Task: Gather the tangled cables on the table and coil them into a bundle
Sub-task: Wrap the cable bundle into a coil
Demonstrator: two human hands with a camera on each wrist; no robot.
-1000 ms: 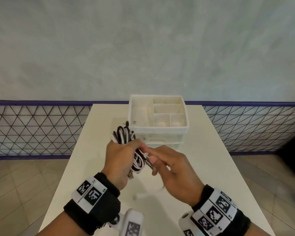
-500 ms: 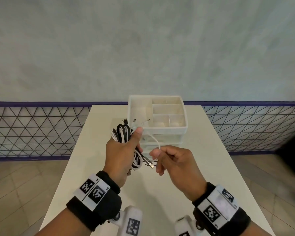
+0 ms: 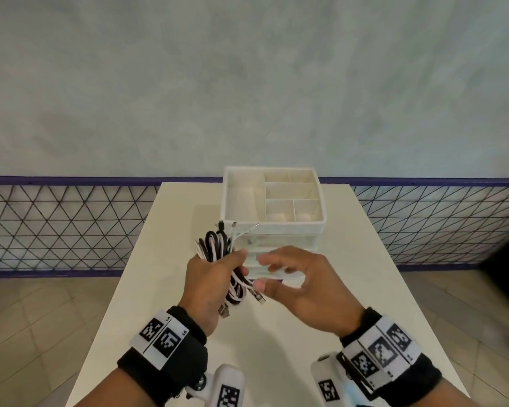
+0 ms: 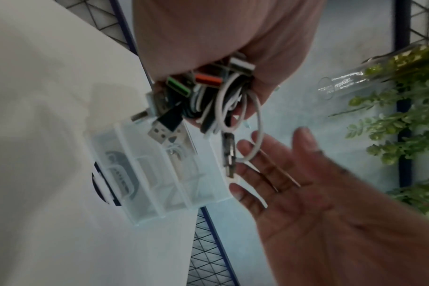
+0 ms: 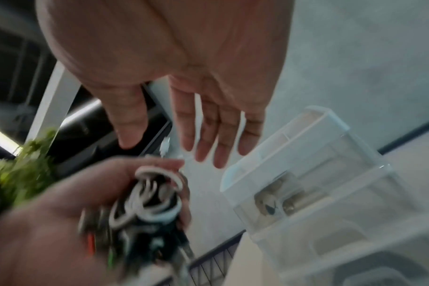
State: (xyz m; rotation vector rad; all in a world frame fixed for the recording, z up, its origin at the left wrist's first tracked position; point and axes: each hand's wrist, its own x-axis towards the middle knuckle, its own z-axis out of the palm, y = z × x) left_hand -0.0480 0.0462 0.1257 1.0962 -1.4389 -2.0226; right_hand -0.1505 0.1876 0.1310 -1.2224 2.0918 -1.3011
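My left hand [image 3: 218, 274] grips a coiled bundle of black and white cables [image 3: 215, 248] above the white table [image 3: 365, 259], thumb pressed across the coils. Several USB plugs [image 4: 169, 118] hang out below the fist. My right hand [image 3: 288, 274] hovers just right of the bundle with its fingers spread and straight, holding nothing. In the left wrist view a white cable loop [image 4: 257, 123] hangs against the fingertips [image 4: 245, 149] of the right hand. The right wrist view shows that open hand [image 5: 208, 135] above the gripped bundle [image 5: 152, 199].
A white compartment organizer [image 3: 274, 227] on clear drawers [image 4: 159, 180] stands on the table just behind my hands. A patterned railing [image 3: 56, 224] and a grey wall lie beyond the table. Green plants [image 4: 404, 125] are off to one side.
My right hand has let go of the white cable end it was pinching and has opened beside the bundle. The loose white strand now lies in with the coils under my left thumb.
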